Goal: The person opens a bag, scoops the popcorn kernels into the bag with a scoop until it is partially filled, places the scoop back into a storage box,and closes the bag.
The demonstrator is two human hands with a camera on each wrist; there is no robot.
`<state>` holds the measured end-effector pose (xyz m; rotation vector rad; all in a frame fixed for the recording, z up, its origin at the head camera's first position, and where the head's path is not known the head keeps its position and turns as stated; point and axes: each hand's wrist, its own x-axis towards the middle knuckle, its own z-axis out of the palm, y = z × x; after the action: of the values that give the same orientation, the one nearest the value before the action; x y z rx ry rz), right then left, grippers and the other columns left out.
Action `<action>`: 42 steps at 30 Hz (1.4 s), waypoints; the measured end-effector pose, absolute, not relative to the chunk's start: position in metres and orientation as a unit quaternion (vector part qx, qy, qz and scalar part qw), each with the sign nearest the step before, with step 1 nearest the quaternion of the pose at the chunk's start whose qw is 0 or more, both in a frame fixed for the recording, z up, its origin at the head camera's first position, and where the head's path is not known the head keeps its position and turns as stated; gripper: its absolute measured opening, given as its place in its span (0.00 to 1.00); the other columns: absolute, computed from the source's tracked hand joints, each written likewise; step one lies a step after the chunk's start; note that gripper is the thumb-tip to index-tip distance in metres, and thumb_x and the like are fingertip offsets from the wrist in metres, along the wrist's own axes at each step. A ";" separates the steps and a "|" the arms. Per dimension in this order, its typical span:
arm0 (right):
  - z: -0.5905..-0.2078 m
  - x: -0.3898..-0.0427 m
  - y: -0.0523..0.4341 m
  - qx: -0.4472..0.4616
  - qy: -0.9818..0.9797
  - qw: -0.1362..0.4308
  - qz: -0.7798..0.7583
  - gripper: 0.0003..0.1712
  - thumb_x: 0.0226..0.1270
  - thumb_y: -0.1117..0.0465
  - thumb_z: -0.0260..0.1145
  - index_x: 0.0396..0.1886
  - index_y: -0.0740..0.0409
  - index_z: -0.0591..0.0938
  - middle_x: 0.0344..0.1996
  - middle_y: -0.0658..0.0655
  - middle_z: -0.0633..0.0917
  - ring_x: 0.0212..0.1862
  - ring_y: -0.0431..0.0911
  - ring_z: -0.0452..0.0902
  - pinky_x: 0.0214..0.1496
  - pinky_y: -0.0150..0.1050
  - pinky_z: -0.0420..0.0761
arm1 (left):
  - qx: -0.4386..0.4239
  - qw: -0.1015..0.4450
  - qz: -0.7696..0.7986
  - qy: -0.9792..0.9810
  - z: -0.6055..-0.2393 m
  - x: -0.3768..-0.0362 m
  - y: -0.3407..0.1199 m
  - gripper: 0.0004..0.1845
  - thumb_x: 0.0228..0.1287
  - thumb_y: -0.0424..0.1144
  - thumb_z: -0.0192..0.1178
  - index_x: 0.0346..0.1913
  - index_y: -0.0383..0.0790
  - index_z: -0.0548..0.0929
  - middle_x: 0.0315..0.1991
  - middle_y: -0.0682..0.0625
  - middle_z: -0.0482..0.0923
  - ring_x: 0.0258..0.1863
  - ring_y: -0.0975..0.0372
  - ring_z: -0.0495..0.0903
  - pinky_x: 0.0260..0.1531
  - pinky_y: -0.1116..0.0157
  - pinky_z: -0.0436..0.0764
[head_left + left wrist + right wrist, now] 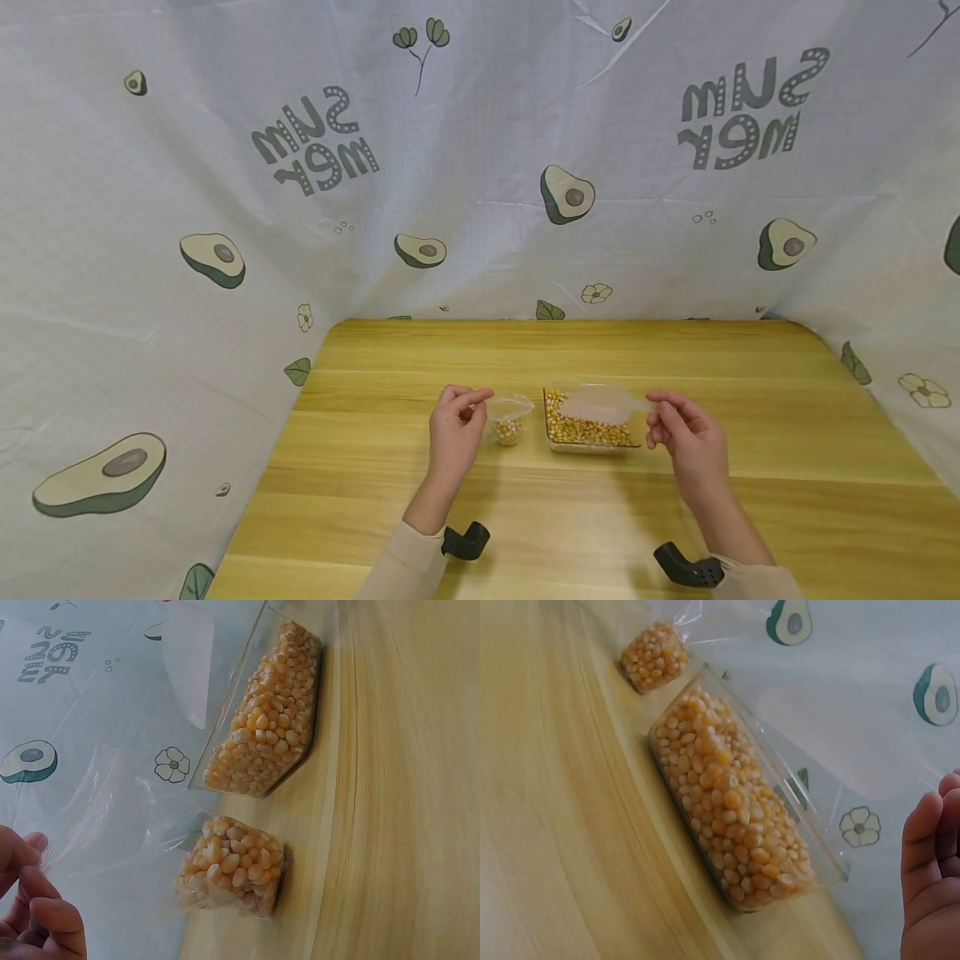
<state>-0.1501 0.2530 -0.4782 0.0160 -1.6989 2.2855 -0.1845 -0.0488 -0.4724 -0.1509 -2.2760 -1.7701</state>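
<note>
My left hand point(474, 400) pinches the rim of a small clear plastic bag point(510, 418) that stands on the table with corn kernels point(232, 866) in its bottom. Just right of it sits a clear rectangular tray point(557, 445) full of corn kernels point(731, 817). My right hand point(656, 410) holds the handle of a translucent plastic scoop point(600, 405), which hovers over the tray. In the left wrist view my fingertips point(37, 911) hold the bag's film point(97, 817). The right wrist view shows the tray, the bag point(654, 656) beyond it and part of my hand point(934, 877).
A wooden table point(570, 525) carries everything. A white cloth printed with avocados point(567, 195) walls in the back and both sides. Black wrist mounts point(465, 540) show at my sleeves.
</note>
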 end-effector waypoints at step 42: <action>-0.501 -0.145 0.257 -0.046 -0.624 0.137 0.768 0.10 0.75 0.62 0.59 0.44 0.64 0.84 0.25 0.49 0.82 0.23 0.40 0.75 0.25 0.31 0.79 | -0.051 0.045 -0.723 -0.687 -0.461 -0.197 -0.028 0.09 0.71 0.30 0.57 0.45 0.36 0.88 0.39 0.43 0.74 0.25 0.60 0.77 0.23 0.69 0.83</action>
<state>-0.1448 0.2572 -0.5009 -0.1324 -1.8065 2.2231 -0.1965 -0.0279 -0.4612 -0.1572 -2.0997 -2.2098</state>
